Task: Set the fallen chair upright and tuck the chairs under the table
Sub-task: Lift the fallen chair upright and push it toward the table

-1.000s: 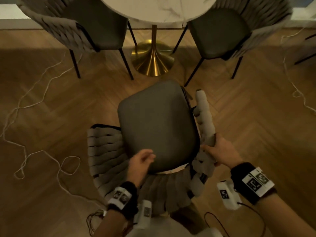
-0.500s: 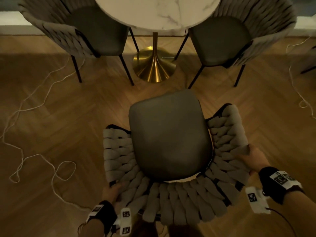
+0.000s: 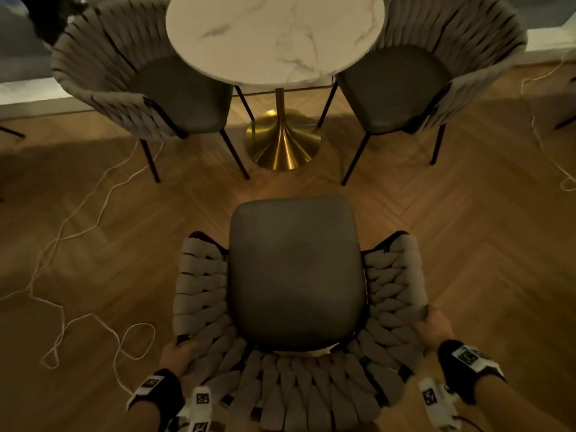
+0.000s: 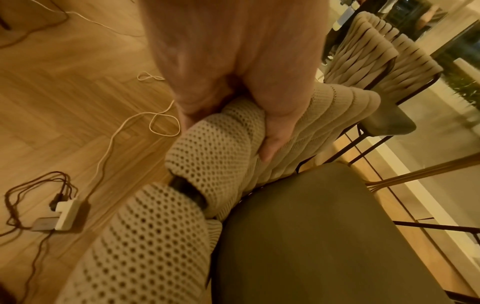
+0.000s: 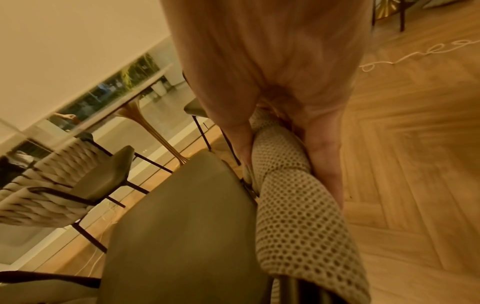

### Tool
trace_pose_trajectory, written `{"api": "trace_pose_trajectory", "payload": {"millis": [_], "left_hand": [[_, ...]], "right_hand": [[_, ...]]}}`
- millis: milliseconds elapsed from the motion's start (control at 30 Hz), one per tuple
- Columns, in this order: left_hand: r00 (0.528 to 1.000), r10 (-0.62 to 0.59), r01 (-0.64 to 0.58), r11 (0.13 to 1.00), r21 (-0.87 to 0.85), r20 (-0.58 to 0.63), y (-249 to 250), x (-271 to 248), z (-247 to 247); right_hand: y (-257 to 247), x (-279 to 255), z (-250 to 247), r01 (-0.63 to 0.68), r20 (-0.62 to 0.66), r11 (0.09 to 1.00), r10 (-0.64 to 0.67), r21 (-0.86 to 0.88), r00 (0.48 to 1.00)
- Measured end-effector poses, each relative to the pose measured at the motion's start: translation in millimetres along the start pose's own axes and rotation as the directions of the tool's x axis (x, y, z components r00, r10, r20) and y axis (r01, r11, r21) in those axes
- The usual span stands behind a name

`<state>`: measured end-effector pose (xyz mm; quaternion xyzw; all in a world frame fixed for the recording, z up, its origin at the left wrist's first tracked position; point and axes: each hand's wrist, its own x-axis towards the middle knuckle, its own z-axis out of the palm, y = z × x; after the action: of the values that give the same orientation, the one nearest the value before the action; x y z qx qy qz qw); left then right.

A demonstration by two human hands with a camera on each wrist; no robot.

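The near chair (image 3: 296, 272) stands upright in front of me, its dark seat facing the round marble table (image 3: 274, 35). My left hand (image 3: 179, 353) grips the woven backrest rim at its left side (image 4: 233, 131), thumb on the inner face. My right hand (image 3: 434, 327) grips the rim at the right side (image 5: 280, 156), fingers wrapped around the woven cord. Two matching chairs, the left chair (image 3: 146, 82) and the right chair (image 3: 420, 76), stand partly under the table's far side.
The table's gold pedestal base (image 3: 282, 141) stands between the two far chairs' black legs. White cords (image 3: 78, 322) trail over the wooden floor at left and at right (image 3: 561, 169). A white power strip (image 4: 64, 214) with dark cables lies behind the chair at left.
The chair has swung from tilted to upright and squared toward the table. My left hand left the seat and took the backrest's left rim; my right hand slid back along the right rim.
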<state>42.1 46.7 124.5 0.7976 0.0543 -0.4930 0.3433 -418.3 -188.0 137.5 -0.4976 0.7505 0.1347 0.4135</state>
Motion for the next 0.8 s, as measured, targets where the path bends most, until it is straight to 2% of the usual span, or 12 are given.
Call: {"api": "trace_pose_trajectory", "payload": {"millis": [267,400,500,533,600,667,733,800], "left_hand": [[0.995,-0.102,0.101,0.994,-0.04,-0.024,-43,12,-16],[0.998,-0.064,0.064,0.998,-0.02,-0.022,-49,14,-10],[0.995,-0.071,0.065,0.995,-0.075,-0.071,-60,12,-13],[0.991,-0.11,0.101,0.99,-0.101,-0.082,-64,6,-14],[0.984,-0.161,0.145,0.973,-0.178,-0.078,-70,-12,-16],[0.977,-0.208,0.19,0.941,-0.28,-0.036,-78,-29,-12],[0.972,-0.235,0.232,0.932,-0.28,0.023,-87,-42,-4],[0.958,-0.275,0.288,0.925,-0.247,0.086,-102,-45,1]], "right_hand": [[0,2,17,-0.045,-0.009,0.999,0.045,-0.029,0.999],[5,8,19,-0.05,-0.009,0.998,0.05,-0.028,0.999],[10,-4,23,-0.064,-0.051,0.994,0.069,0.092,0.996],[16,-9,24,-0.086,-0.074,0.98,0.101,0.182,0.992],[32,-25,32,-0.159,-0.081,0.878,0.218,0.452,0.973],[48,-47,50,-0.238,-0.007,0.724,0.318,0.648,0.948],[57,-75,78,-0.357,0.185,0.598,0.332,0.718,0.925],[58,-97,108,-0.46,0.369,0.532,0.274,0.711,0.888]]}}
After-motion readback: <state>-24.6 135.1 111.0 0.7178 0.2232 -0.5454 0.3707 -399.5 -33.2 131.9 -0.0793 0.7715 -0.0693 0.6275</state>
